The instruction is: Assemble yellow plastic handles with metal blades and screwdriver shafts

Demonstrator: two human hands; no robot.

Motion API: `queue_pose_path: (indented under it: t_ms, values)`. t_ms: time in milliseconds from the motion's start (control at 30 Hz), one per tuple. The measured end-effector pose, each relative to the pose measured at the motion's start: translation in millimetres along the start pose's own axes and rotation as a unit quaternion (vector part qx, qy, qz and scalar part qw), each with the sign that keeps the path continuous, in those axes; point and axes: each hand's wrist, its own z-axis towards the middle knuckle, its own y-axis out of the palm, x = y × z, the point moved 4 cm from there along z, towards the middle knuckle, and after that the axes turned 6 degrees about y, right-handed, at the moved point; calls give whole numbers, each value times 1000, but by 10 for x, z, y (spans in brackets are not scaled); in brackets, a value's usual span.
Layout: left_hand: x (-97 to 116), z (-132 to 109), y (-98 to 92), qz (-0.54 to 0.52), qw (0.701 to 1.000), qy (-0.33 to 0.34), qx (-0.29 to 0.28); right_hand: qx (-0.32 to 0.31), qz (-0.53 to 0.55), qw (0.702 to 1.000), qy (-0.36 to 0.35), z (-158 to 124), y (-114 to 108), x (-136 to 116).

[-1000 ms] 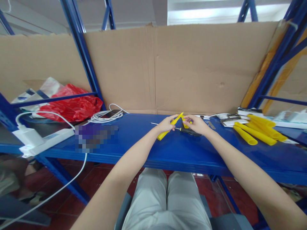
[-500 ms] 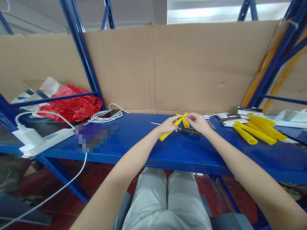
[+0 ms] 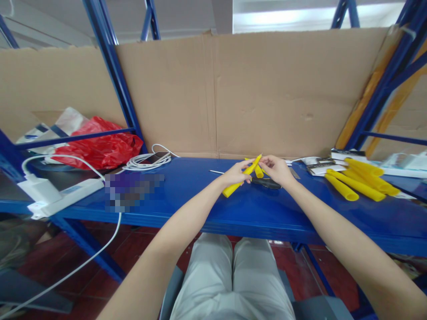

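Note:
My left hand [image 3: 236, 174] is closed around a yellow tapered tube [image 3: 232, 190], whose wide end points down toward me and whose narrow tip rises to the right. At that tip, the fingers of my right hand [image 3: 275, 168] are pinched together; what they hold is too small to make out. Another yellow piece [image 3: 259, 172] lies between the hands, partly hidden. Below my right hand a black-handled tool [image 3: 266, 182] rests on the blue table [image 3: 196, 204]. A thin metal rod [image 3: 216, 172] sticks out left of my left hand.
Several yellow tubes [image 3: 363, 180] lie at the right beside small black-and-white packets [image 3: 322, 168]. At the left are a white power strip [image 3: 75, 195], coiled white cable [image 3: 142, 163] and a red plastic bag [image 3: 103, 144]. Cardboard [image 3: 260, 98] stands behind the table.
The held tube and my left hand have shifted slightly to the right. My right hand has moved up a little and stays by the tip.

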Motion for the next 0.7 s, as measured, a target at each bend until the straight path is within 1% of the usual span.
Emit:
queue_pose_path:
  t_ms: [333, 500, 700]
  values:
    - [50, -38, 0, -33, 999, -11, -9, -4, 3, 1000, 2, -21, -25, -52]
    - [55, -46, -6, -60, 998, -1, -11, -3, 10, 1000, 4, -10, -24, -42]
    - [46, -21, 17, -84, 996, -14, -6, -1, 20, 1000, 21, 17, -20, -19]
